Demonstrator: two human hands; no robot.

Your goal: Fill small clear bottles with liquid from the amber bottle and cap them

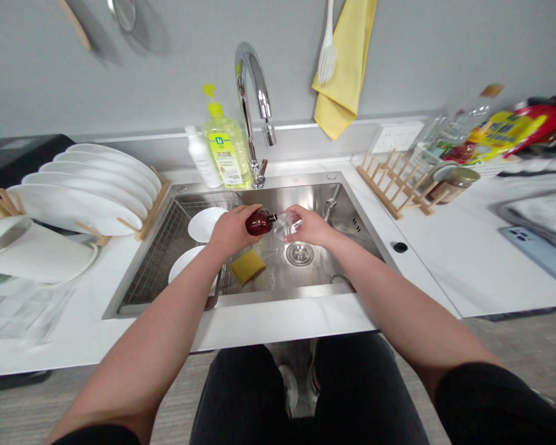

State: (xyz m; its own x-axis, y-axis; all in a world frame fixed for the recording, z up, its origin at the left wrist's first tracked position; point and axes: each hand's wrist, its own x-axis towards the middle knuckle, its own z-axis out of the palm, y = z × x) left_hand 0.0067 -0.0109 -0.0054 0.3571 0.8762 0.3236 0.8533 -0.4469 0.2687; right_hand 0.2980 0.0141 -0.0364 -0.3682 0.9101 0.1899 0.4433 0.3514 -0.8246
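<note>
Over the brushed-steel sink [306, 201], the left hand [231, 232] is clenched round a dark red glass bottle [259, 222] tipped on its side, neck just beside a small clear glass vessel [287, 224] grasped in the right hand [308, 225]; whether anything flows between them, I cannot tell

Two hands [231, 232] [310, 227], one bottle [259, 221], one glass [287, 224], two plates [206, 224] in the sink [296, 198], one sponge [248, 267].

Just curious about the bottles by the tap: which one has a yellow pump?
The larger clear bottle of yellow-green dish soap; the small white bottle shows no pump.
</note>
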